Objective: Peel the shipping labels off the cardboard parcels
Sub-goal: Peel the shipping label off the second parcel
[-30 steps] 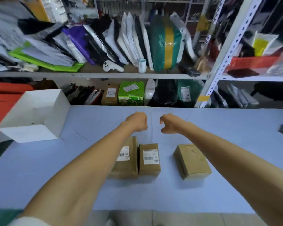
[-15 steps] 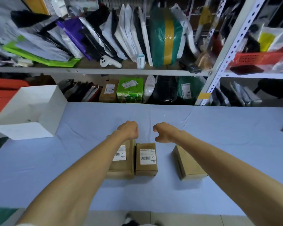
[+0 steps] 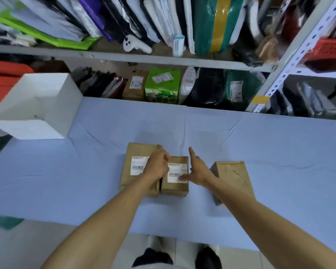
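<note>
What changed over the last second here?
Both hands drew back from beyond the parcels: the left hand, fingers curled, is now over the right edge of the left parcel; the right hand opened, thumb over the label of the middle parcel. All three parcels stayed put, both labels still on.
</note>
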Demonstrator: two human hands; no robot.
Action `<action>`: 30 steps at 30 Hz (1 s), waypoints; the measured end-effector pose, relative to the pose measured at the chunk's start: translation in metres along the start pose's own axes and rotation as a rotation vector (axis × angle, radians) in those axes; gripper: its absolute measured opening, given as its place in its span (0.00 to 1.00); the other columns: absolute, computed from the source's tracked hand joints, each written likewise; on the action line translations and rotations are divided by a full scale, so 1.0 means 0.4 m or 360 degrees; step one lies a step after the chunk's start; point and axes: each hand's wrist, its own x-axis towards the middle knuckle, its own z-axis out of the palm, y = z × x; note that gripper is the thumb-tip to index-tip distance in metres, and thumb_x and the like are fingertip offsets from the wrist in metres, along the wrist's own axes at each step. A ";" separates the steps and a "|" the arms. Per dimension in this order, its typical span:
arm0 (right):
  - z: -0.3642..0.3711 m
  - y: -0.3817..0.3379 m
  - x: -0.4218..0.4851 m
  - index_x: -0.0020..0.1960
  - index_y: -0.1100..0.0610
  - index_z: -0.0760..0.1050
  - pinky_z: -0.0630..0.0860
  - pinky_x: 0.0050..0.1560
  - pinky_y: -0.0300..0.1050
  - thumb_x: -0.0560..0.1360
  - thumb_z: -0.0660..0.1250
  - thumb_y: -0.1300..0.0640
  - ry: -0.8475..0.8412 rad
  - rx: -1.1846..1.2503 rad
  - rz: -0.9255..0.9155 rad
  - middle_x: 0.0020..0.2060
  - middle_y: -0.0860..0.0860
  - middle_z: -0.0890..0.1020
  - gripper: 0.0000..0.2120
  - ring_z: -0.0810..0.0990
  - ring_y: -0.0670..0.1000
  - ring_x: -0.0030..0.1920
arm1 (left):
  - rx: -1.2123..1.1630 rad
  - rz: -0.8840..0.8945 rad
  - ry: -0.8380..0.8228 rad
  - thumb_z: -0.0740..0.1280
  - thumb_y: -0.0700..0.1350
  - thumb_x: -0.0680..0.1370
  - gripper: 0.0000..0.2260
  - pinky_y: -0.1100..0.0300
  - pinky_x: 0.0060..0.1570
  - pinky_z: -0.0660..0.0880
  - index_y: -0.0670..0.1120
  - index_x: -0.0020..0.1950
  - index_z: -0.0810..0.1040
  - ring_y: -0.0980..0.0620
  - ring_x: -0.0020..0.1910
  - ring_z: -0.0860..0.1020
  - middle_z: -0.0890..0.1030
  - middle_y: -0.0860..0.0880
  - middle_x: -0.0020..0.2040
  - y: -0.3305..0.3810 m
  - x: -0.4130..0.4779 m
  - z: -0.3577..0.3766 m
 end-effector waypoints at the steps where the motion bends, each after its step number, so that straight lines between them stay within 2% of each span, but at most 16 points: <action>1: 0.005 0.013 0.004 0.78 0.52 0.39 0.71 0.64 0.55 0.64 0.79 0.55 -0.0019 0.0052 0.0000 0.67 0.58 0.67 0.59 0.71 0.60 0.65 | -0.0010 -0.0012 0.0023 0.68 0.30 0.68 0.12 0.58 0.49 0.77 0.42 0.48 0.77 0.48 0.47 0.78 0.75 0.46 0.54 0.000 -0.005 0.012; 5: 0.010 0.039 0.003 0.78 0.53 0.48 0.76 0.59 0.55 0.64 0.78 0.62 -0.0050 0.0214 -0.0027 0.66 0.58 0.71 0.52 0.76 0.60 0.61 | -0.0003 -0.0058 0.0132 0.71 0.29 0.64 0.19 0.62 0.53 0.70 0.42 0.52 0.75 0.48 0.55 0.74 0.70 0.46 0.59 0.006 -0.034 0.056; 9: 0.012 0.059 -0.011 0.77 0.55 0.51 0.78 0.53 0.51 0.64 0.75 0.72 -0.0013 0.0468 -0.0032 0.65 0.58 0.71 0.50 0.77 0.60 0.59 | -0.0199 -0.0138 0.0228 0.74 0.33 0.65 0.25 0.51 0.59 0.75 0.44 0.60 0.73 0.46 0.58 0.75 0.69 0.48 0.60 -0.007 -0.064 0.103; 12: -0.001 0.095 -0.022 0.77 0.55 0.51 0.79 0.43 0.42 0.65 0.73 0.73 0.0028 0.0551 -0.0031 0.64 0.57 0.72 0.49 0.80 0.56 0.51 | -0.0442 -0.0171 0.0254 0.76 0.36 0.66 0.29 0.48 0.60 0.76 0.49 0.64 0.71 0.49 0.60 0.76 0.71 0.50 0.62 0.000 -0.070 0.145; 16: -0.044 0.155 -0.045 0.77 0.53 0.54 0.77 0.43 0.37 0.65 0.73 0.72 0.0116 0.0488 -0.0016 0.55 0.50 0.76 0.47 0.79 0.50 0.47 | -0.0606 -0.0149 0.0187 0.72 0.38 0.72 0.28 0.52 0.63 0.74 0.48 0.70 0.67 0.54 0.64 0.74 0.73 0.50 0.66 0.040 -0.080 0.209; 18: -0.064 0.181 -0.057 0.77 0.53 0.55 0.72 0.36 0.29 0.65 0.72 0.72 0.0137 0.0472 0.0015 0.53 0.49 0.76 0.46 0.78 0.46 0.44 | -0.0676 -0.0148 0.0146 0.71 0.39 0.73 0.28 0.51 0.62 0.75 0.50 0.70 0.67 0.53 0.64 0.74 0.73 0.50 0.67 0.056 -0.079 0.236; 20: -0.081 0.207 -0.064 0.76 0.53 0.55 0.71 0.33 0.28 0.66 0.71 0.72 0.0158 0.0459 0.0048 0.52 0.50 0.76 0.46 0.76 0.43 0.42 | -0.0712 -0.0145 0.0112 0.72 0.39 0.72 0.27 0.50 0.61 0.76 0.52 0.69 0.67 0.53 0.65 0.73 0.72 0.50 0.67 0.077 -0.077 0.257; 23: -0.104 0.242 -0.065 0.77 0.51 0.55 0.71 0.32 0.29 0.66 0.71 0.72 0.0175 0.0472 0.0068 0.51 0.51 0.78 0.46 0.77 0.42 0.41 | -0.0753 -0.0147 0.0094 0.72 0.41 0.72 0.28 0.51 0.60 0.77 0.55 0.68 0.68 0.52 0.65 0.72 0.71 0.51 0.67 0.103 -0.070 0.286; 25: -0.105 0.246 -0.068 0.77 0.51 0.54 0.72 0.35 0.30 0.66 0.71 0.72 0.0174 0.0482 0.0068 0.53 0.53 0.79 0.46 0.78 0.46 0.44 | -0.0800 -0.0186 0.0105 0.72 0.39 0.73 0.28 0.62 0.53 0.79 0.54 0.69 0.67 0.51 0.63 0.74 0.71 0.50 0.65 0.105 -0.066 0.294; 27: -0.097 0.244 -0.070 0.77 0.52 0.53 0.77 0.43 0.38 0.67 0.69 0.72 0.0204 0.0519 0.0036 0.59 0.55 0.79 0.45 0.80 0.51 0.50 | -0.0852 -0.0221 0.0134 0.71 0.36 0.73 0.27 0.71 0.45 0.78 0.52 0.69 0.68 0.51 0.61 0.75 0.72 0.48 0.63 0.110 -0.064 0.294; 29: -0.087 0.241 -0.066 0.77 0.53 0.53 0.79 0.50 0.45 0.67 0.69 0.72 0.0243 0.0554 -0.0014 0.62 0.55 0.77 0.45 0.80 0.53 0.53 | -0.0905 -0.0195 0.0186 0.71 0.34 0.74 0.27 0.70 0.46 0.78 0.50 0.69 0.68 0.53 0.59 0.76 0.75 0.47 0.63 0.109 -0.068 0.291; 30: -0.082 0.241 -0.064 0.77 0.53 0.54 0.80 0.49 0.44 0.68 0.69 0.72 0.0255 0.0579 -0.0024 0.63 0.54 0.76 0.44 0.80 0.52 0.53 | -0.0904 -0.0167 0.0195 0.70 0.34 0.74 0.27 0.69 0.47 0.78 0.51 0.69 0.68 0.54 0.58 0.77 0.77 0.48 0.62 0.110 -0.072 0.286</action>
